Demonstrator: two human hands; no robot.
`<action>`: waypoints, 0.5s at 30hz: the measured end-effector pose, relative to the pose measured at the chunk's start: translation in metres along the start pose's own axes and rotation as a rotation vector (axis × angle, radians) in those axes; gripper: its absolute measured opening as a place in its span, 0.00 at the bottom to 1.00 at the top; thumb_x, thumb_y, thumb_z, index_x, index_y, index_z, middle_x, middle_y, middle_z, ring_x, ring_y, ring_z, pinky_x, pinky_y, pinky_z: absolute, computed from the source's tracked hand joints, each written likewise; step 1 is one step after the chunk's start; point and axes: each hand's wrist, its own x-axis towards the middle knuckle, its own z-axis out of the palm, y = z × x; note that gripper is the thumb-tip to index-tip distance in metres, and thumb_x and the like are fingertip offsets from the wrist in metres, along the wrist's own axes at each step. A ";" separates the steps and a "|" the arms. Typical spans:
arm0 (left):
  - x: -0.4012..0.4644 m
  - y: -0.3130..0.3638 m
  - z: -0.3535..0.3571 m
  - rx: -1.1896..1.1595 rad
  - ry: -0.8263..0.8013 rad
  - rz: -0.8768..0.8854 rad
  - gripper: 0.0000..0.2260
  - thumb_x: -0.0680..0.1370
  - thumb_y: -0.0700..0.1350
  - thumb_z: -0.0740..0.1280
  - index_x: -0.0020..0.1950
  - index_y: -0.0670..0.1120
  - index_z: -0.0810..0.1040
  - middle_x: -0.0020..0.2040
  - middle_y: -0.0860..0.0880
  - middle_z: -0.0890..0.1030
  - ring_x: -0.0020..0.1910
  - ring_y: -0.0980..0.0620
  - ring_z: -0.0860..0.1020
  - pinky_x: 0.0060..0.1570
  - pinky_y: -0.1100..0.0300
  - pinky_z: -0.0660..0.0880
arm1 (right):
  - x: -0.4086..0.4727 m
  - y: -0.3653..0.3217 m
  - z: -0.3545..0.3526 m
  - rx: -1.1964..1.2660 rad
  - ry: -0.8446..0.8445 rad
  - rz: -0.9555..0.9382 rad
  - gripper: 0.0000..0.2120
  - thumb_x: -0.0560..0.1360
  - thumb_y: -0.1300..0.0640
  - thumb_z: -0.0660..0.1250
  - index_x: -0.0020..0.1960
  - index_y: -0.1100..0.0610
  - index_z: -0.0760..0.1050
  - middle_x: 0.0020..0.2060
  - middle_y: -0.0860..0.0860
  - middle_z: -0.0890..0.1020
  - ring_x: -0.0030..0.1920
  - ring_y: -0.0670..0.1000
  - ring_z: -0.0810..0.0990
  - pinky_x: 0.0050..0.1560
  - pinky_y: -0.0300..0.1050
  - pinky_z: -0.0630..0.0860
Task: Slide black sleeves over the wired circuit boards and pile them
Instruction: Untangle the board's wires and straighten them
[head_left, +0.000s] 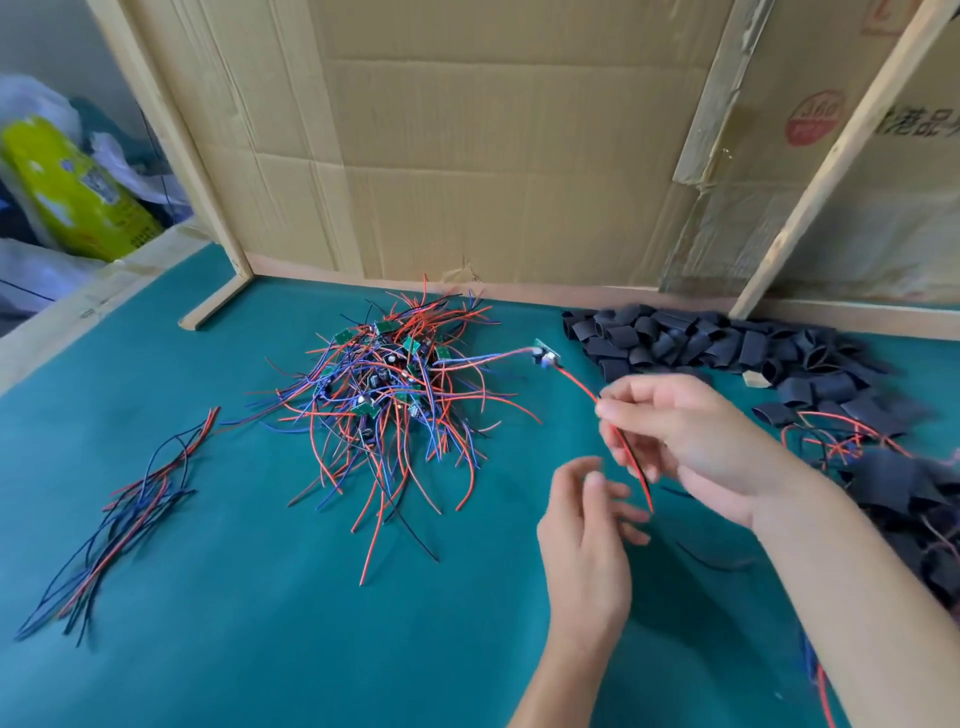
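My right hand pinches the red and black wires of one small circuit board, which hangs in the air past the fingertips, its other wires trailing back toward the pile. My left hand hovers just below and left of it, fingers loosely curled, holding nothing. A tangled pile of wired boards with red, blue and black leads lies in the middle of the green mat. Loose black sleeves are heaped at the back right. Sleeved boards lie piled at the right edge.
A bundle of loose red, blue and black wires lies at the left on the green mat. Cardboard walls with wooden battens close off the back. A yellow packet sits beyond the left edge.
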 end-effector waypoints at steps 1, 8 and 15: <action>0.007 0.002 -0.008 -0.053 0.046 -0.004 0.10 0.87 0.45 0.56 0.60 0.47 0.77 0.46 0.46 0.85 0.40 0.45 0.85 0.38 0.52 0.81 | -0.013 0.009 -0.006 0.041 -0.001 0.054 0.06 0.82 0.61 0.67 0.46 0.61 0.76 0.34 0.55 0.79 0.30 0.49 0.75 0.23 0.37 0.66; 0.005 -0.002 -0.006 -0.024 0.052 -0.004 0.09 0.87 0.44 0.58 0.58 0.49 0.78 0.45 0.46 0.85 0.41 0.48 0.85 0.40 0.60 0.80 | -0.062 0.063 -0.007 -0.167 -0.160 0.340 0.07 0.81 0.60 0.69 0.48 0.63 0.76 0.34 0.59 0.83 0.31 0.54 0.82 0.21 0.39 0.69; 0.002 -0.001 -0.005 0.112 0.063 0.011 0.13 0.86 0.42 0.59 0.48 0.48 0.82 0.39 0.49 0.84 0.35 0.51 0.82 0.36 0.58 0.78 | 0.001 0.049 -0.034 -0.664 0.391 0.090 0.05 0.76 0.55 0.72 0.40 0.52 0.81 0.33 0.47 0.86 0.39 0.51 0.85 0.39 0.46 0.80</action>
